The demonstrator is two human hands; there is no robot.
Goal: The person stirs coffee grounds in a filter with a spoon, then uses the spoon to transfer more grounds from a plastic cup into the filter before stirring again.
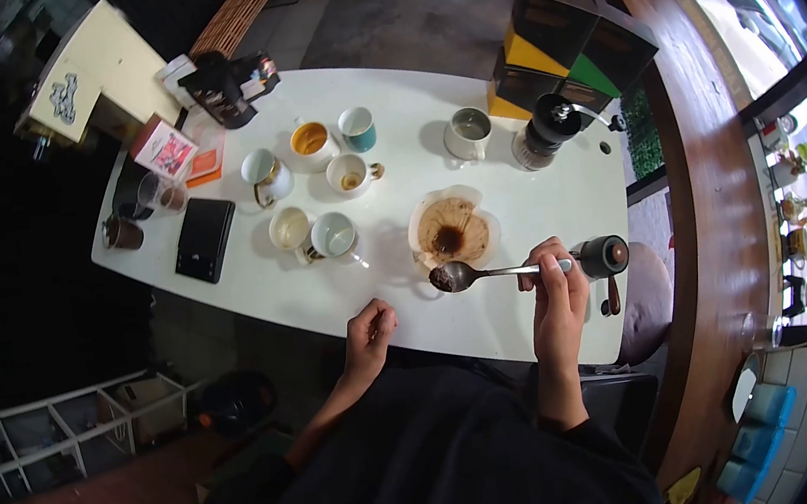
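Observation:
My right hand [557, 296] grips the handle of a metal spoon [497, 272], held level above the table. Dark brown grounds [445, 278] lie in its bowl. Just beyond the spoon is a coffee filter [433, 220] with a wavy pale rim, its inside stained brown and a dark patch of coffee at the bottom. What supports the filter is hidden. My left hand [370, 335] is curled closed over the table's front edge, with nothing visible in it. A black kettle-like vessel [604, 255] stands just right of my right hand, partly hidden by it.
Several cups, among them a teal one [358, 130] and a white mug [468, 133], stand on the white table [328, 294]. A hand grinder [544, 132] is by the black boxes [569, 40]. At left are a black scale [206, 240] and coffee bags [221, 91].

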